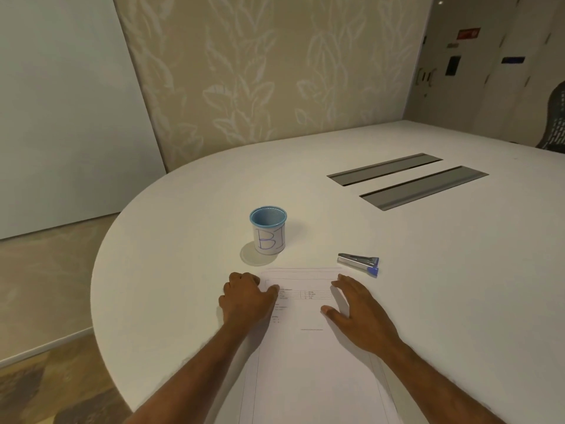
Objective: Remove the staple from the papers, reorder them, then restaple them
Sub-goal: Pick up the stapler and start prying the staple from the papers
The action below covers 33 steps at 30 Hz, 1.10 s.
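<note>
A stack of white printed papers [308,347] lies flat on the white table in front of me. My left hand [247,298] rests with curled fingers on the stack's upper left corner, thumb on the sheet. My right hand [354,307] lies flat with fingers apart on the upper right part of the papers, holding nothing. A silver stapler with blue ends [359,263] lies on the table just beyond the right hand, untouched. The staple itself is too small to make out.
A blue mesh cup with a white paper label [269,232] stands beyond the left hand. Two grey cable slots [406,180] are set into the white table [458,286] at the far right. The table's curved edge runs along the left. A dark chair [555,123] stands at far right.
</note>
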{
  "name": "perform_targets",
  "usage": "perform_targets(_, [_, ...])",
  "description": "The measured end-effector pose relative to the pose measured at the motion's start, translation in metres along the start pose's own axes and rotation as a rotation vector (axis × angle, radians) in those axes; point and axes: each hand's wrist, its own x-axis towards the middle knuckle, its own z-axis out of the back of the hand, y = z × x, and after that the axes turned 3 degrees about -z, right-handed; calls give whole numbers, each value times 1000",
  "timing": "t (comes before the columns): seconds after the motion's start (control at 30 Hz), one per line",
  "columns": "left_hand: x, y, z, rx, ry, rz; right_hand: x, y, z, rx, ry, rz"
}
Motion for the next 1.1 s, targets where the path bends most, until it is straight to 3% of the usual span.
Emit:
perform_targets(0.2, [2, -3, 3, -283, 31, 42, 1, -3, -6, -21, -23, 15])
perform_targets(0.5, [3, -4, 6, -598, -64, 100, 4, -8, -11, -25, -29, 6])
perform_targets(0.6, [7, -5, 10, -742, 54, 189, 4, -9, -11, -21, -29, -4])
perform_targets(0.7, [9, -5, 11, -680, 176, 96, 4, -8, -11, -18, -27, -5])
perform_targets(0.83, [6, -5, 6, -677, 134, -31, 4, -5, -6, 26, -11, -15])
perform_targets(0.97, [1, -5, 1, -722, 123, -84, 9, -2, 10, 480, -196, -31])
perform_targets(1.03, [-1, -4, -1, -745, 114, -85, 19, -8, 23, 430, -357, 15])
perform_targets(1.1, [-1, -4, -2, -768, 99, -66, 36, -15, 37, 294, -416, 36])
